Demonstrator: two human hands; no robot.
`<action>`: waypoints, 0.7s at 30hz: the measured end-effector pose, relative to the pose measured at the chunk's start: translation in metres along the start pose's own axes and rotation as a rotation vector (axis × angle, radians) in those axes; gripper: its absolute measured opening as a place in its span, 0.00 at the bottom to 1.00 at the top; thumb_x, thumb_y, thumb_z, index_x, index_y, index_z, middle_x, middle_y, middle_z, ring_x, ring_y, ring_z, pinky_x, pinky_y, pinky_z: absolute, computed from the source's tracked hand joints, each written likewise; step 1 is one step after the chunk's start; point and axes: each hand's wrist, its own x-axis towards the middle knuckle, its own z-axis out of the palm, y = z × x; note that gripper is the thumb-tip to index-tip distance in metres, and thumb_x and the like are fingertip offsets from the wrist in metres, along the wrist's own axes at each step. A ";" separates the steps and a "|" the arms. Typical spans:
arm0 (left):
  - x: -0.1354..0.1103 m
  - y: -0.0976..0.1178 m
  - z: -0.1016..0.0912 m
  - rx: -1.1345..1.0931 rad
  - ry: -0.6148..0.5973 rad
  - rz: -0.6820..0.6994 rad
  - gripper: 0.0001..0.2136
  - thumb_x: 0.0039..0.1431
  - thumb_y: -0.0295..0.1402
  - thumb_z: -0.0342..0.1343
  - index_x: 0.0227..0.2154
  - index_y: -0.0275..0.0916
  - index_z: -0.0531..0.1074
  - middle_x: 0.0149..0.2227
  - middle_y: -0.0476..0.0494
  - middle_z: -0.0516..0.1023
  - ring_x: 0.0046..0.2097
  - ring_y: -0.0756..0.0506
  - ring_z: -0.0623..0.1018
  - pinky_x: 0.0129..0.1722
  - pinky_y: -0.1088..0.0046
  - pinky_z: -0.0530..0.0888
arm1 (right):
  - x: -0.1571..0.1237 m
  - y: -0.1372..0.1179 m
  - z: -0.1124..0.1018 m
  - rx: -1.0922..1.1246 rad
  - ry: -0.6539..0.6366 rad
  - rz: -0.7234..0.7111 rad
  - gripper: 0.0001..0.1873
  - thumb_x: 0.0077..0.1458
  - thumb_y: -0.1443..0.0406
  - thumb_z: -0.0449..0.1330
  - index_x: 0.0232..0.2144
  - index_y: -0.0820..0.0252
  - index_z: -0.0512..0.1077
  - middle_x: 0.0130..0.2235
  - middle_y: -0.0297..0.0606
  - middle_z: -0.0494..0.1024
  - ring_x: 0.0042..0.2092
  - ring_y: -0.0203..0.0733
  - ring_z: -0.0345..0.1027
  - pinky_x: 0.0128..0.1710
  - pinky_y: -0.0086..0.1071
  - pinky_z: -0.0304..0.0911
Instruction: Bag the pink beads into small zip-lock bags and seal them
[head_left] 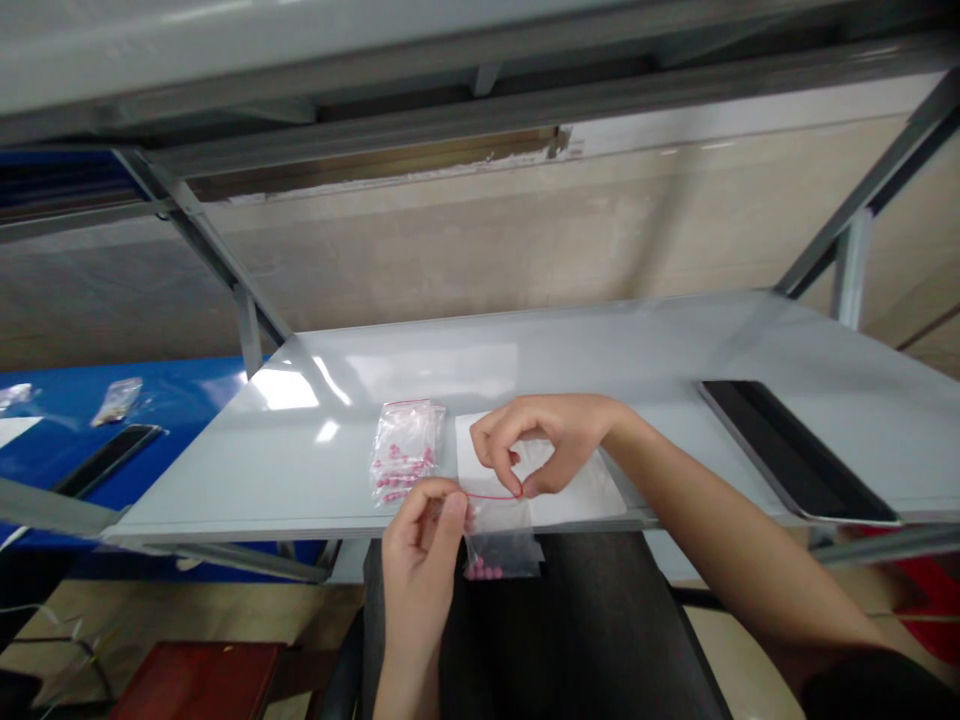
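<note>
- The left hand (420, 560) comes up from below and is closed in a pinch, thumb and fingers gripping the left end of the mouth of a small clear zip bag (502, 540).
- The right hand (544, 445) reaches in from the right, its curled fingers arching over a white paper sheet (581, 500). Its thumb and forefinger meet in a pinch on the right end of the bag's mouth.
- The bag hangs between the two hands, its top held taut and its body dropping past the front edge of the pale grey shelf (420, 370).
- A thin red seal line (491, 496) runs across the bag's top, from one pinch to the other.
- A few pink beads (484, 571) sit in the bottom corner of the bag, below both hands.
- A second clear bag (405, 452), holding many pink beads, lies on the shelf just beside the left hand and the white sheet, touching neither hand as far as can be seen.
- A black tray (795, 450) lies well to the right on the shelf, apart from the hands.
- Further left, a blue table (187, 390) carries a small clear packet (116, 401).
- Dark fabric (592, 620) fills the space below the hanging bag.
</note>
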 end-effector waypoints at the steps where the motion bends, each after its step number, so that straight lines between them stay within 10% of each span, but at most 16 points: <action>1: 0.000 0.001 0.000 0.035 0.026 0.016 0.13 0.64 0.43 0.60 0.29 0.38 0.72 0.24 0.51 0.73 0.27 0.51 0.73 0.28 0.81 0.70 | 0.000 0.001 0.000 0.001 0.004 0.008 0.02 0.54 0.70 0.65 0.30 0.62 0.75 0.34 0.35 0.70 0.34 0.33 0.61 0.35 0.28 0.60; 13: -0.006 0.011 0.015 0.160 0.231 0.059 0.15 0.69 0.48 0.50 0.34 0.41 0.66 0.25 0.53 0.72 0.25 0.51 0.73 0.26 0.79 0.72 | 0.010 0.016 0.022 0.186 0.259 0.156 0.16 0.50 0.61 0.72 0.26 0.61 0.68 0.33 0.33 0.75 0.35 0.34 0.69 0.37 0.30 0.66; 21: -0.003 0.006 0.008 -0.080 -0.082 -0.080 0.20 0.60 0.43 0.63 0.50 0.41 0.65 0.32 0.46 0.84 0.27 0.48 0.81 0.29 0.73 0.79 | 0.009 0.014 0.019 0.225 0.434 0.107 0.15 0.51 0.68 0.68 0.25 0.59 0.63 0.31 0.32 0.75 0.32 0.32 0.68 0.35 0.29 0.66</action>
